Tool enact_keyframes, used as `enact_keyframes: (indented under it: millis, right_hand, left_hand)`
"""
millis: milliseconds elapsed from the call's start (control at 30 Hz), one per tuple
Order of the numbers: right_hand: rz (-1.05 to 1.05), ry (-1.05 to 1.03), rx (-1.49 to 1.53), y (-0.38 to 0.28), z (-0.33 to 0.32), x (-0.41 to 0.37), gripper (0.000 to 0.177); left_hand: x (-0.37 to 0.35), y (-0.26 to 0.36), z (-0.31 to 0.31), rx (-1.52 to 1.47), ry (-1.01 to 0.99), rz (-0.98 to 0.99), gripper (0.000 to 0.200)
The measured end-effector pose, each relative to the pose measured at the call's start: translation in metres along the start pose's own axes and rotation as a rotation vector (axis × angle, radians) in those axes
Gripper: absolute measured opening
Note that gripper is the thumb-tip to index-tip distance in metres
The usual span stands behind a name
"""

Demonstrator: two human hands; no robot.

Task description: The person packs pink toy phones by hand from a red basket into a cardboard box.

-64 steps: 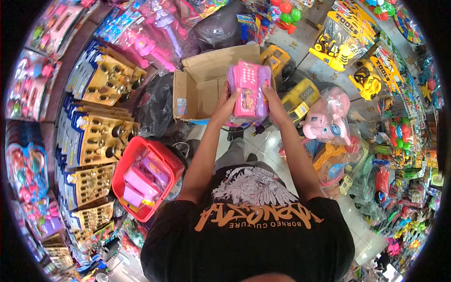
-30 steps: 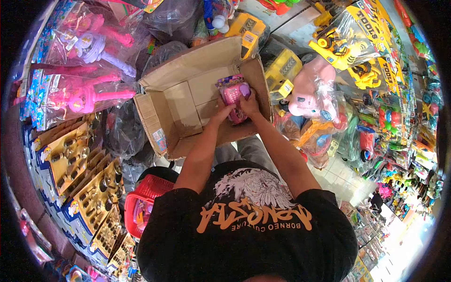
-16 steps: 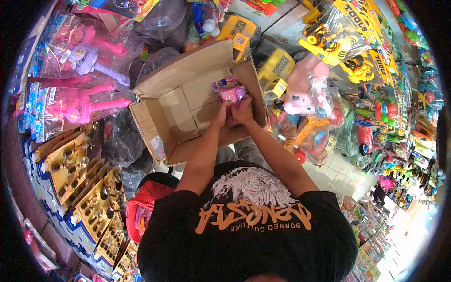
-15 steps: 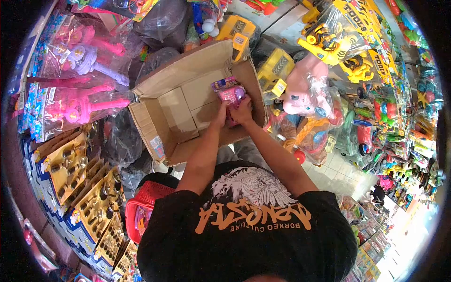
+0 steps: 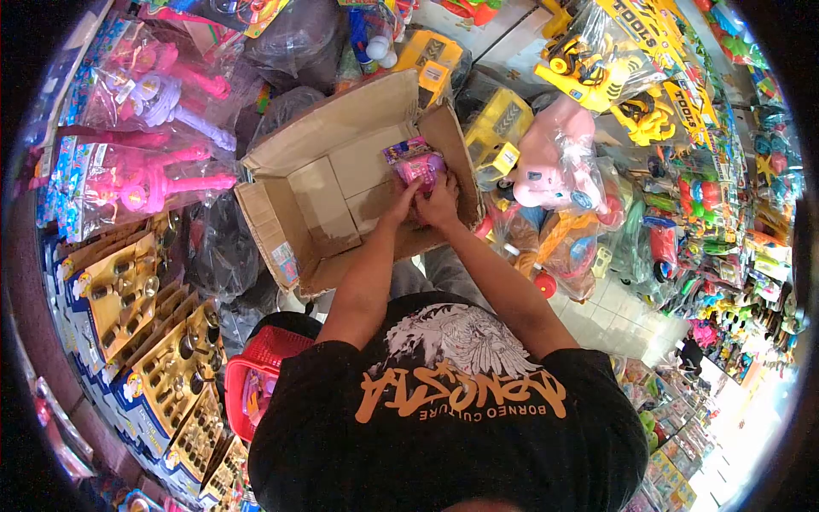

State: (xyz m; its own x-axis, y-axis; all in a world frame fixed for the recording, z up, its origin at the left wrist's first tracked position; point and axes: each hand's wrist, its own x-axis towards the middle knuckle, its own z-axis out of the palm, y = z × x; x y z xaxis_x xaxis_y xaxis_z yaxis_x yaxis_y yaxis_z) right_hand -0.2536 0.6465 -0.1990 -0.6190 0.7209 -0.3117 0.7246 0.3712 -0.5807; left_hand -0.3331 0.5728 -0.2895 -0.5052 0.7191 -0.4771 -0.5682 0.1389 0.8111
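A pink and purple toy in a clear plastic pack [image 5: 418, 167] with a printed header card is at the right end of an open cardboard box [image 5: 311, 205]. My left hand [image 5: 402, 205] grips the near left side of the pack, its fingers on the front. My right hand [image 5: 438, 203] wraps the right side, fingers bent over the plastic. The lower part of the pack is hidden behind my hands. The rest of the visible box floor is bare cardboard.
Bagged pink and purple toys [image 5: 149, 183] hang at the left, above carded goods [image 5: 171, 367]. A red basket [image 5: 256, 350] holding packs stands by my left side. Yellow toy vehicles [image 5: 499, 128] and a wrapped pink animal toy [image 5: 554, 158] lie beyond the box's right side.
My hands have shifted slightly on the pack, and its lower pink end, visible before, is now covered by them. The box has barely moved.
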Motion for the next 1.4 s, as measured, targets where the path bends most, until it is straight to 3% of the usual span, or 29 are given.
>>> enact_keyframes:
  millis: [67, 133, 233, 367, 433, 467, 533, 567, 600, 633, 733, 767, 833, 867, 933, 1033, 1067, 1100, 1167, 1200, 1233, 1267, 1300, 1367, 1400]
  right_hand:
    - [-0.017, -0.025, -0.011, 0.005, 0.002, 0.001, 0.073]
    - [-0.033, -0.043, -0.023, 0.010, 0.005, 0.004, 0.068]
    - [-0.113, 0.077, 0.086, 0.012, 0.001, 0.004, 0.062]
    - [-0.164, -0.048, 0.233, -0.003, -0.027, 0.000, 0.056]
    - [-0.139, -0.108, 0.341, -0.007, -0.038, -0.006, 0.053]
    - [-0.270, -0.023, 0.319, -0.008, -0.044, -0.011, 0.047]
    - [-0.431, 0.057, 0.302, -0.011, -0.059, -0.024, 0.041]
    - [-0.409, -0.043, 0.544, -0.012, -0.069, -0.033, 0.035]
    - [-0.375, -0.148, 0.784, -0.011, -0.079, -0.045, 0.030]
    - [-0.397, -0.152, 0.793, -0.008, -0.090, -0.056, 0.030]
    - [-0.486, -0.265, 0.853, 0.020, -0.116, -0.096, 0.021]
    - [-0.443, -0.388, 0.878, 0.034, -0.121, -0.106, 0.022]
    - [-0.406, -0.515, 0.906, 0.070, -0.121, -0.126, 0.023]
    - [-0.399, -0.565, 0.732, 0.090, -0.116, -0.134, 0.027]
    - [-0.377, -0.661, 0.362, 0.149, -0.096, -0.147, 0.040]
    - [-0.234, -0.971, -0.350, 0.247, -0.050, -0.166, 0.055]
    - [-0.251, -0.973, -0.345, 0.346, 0.004, -0.161, 0.055]
    - [-0.867, -1.621, -0.316, 0.409, 0.066, -0.138, 0.052]
    - [0.019, -1.496, 0.362, 0.411, 0.041, -0.199, 0.050]
    - [0.006, -1.513, 0.350, 0.397, 0.025, -0.209, 0.050]
    - [-0.173, -1.370, 0.136, 0.375, 0.006, -0.219, 0.049]
    - [-0.354, -1.210, -0.072, 0.361, 0.000, -0.219, 0.048]
    - [-0.304, -1.325, 0.072, 0.383, 0.018, -0.216, 0.051]
    - [0.157, -1.297, -0.057, 0.346, 0.007, -0.226, 0.057]
    - [0.130, -1.322, -0.090, 0.331, -0.001, -0.229, 0.057]
  left_hand:
    - [-0.008, 0.015, 0.003, 0.103, -0.010, 0.032, 0.098]
    - [-0.011, 0.023, 0.007, 0.196, 0.037, -0.057, 0.105]
    - [-0.019, 0.044, 0.012, 0.279, 0.057, -0.169, 0.108]
    - [-0.027, 0.056, 0.010, 0.264, 0.083, -0.149, 0.108]
    - [-0.037, 0.067, 0.011, 0.180, 0.233, -0.143, 0.095]
    - [-0.034, 0.060, 0.004, 0.177, 0.249, -0.123, 0.095]
    - [-0.027, 0.045, -0.012, 0.186, 0.227, 0.036, 0.066]
    - [-0.037, 0.050, -0.010, 0.187, 0.244, 0.057, 0.066]
    - [-0.076, 0.083, 0.011, 0.269, 0.298, 0.198, 0.053]
    - [-0.109, 0.108, 0.030, 0.355, 0.350, 0.340, 0.040]
    - [-0.169, 0.119, 0.061, 0.304, 0.284, 0.474, 0.030]
    - [-0.184, 0.114, 0.066, 0.316, 0.291, 0.486, 0.030]
    - [-0.213, 0.099, 0.076, 0.073, 0.084, 0.200, 0.022]
    - [-0.220, 0.080, 0.076, 0.079, 0.091, 0.206, 0.022]
    - [-0.219, 0.012, 0.062, 0.530, 0.106, 0.241, 0.029]
    - [-0.239, -0.078, 0.044, 1.048, 0.066, -0.104, 0.056]
    - [-0.256, -0.106, 0.043, 1.184, 0.078, -0.277, 0.062]
    - [-0.273, -0.135, 0.041, 1.246, 0.063, -0.334, 0.065]
    - [-0.300, -0.175, 0.038, 1.297, 0.071, -0.393, 0.068]
    - [-0.315, -0.187, 0.037, 1.063, 0.141, -0.396, 0.064]
    - [-0.327, -0.194, 0.034, 0.827, 0.211, -0.389, 0.061]
    - [-0.336, -0.198, 0.029, 0.817, 0.241, -0.385, 0.061]
    - [-0.347, -0.201, 0.025, 0.759, 0.264, -0.360, 0.057]
    - [-0.370, -0.214, 0.017, 0.671, 0.330, -0.338, 0.053]
    - [-0.381, -0.221, 0.011, 0.709, 0.339, -0.342, 0.051]
